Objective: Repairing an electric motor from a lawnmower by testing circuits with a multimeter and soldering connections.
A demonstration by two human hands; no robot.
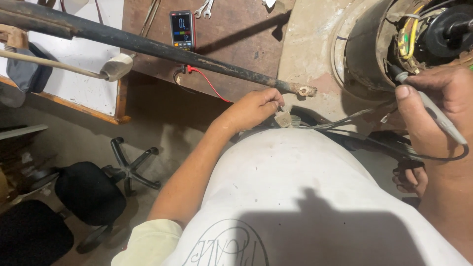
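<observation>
My right hand [433, 106] grips a grey test probe [433, 111] like a pen, its tip pointing into the open end of a round motor housing [374, 47] with yellow and black wiring inside. My left hand [253, 108] is closed around a bundle of wire ends and a small pale connector [284, 117] at the edge of my white shirt. A digital multimeter [182, 29] with a lit screen lies on the brown bench, its red lead [209, 83] running toward my left hand.
A long dark metal pipe [148, 47] crosses the bench diagonally. Spanners [204, 7] lie at the top. A white board [74, 69] sits left, and black swivel chairs [93, 189] stand on the floor below. Cables trail by my right side.
</observation>
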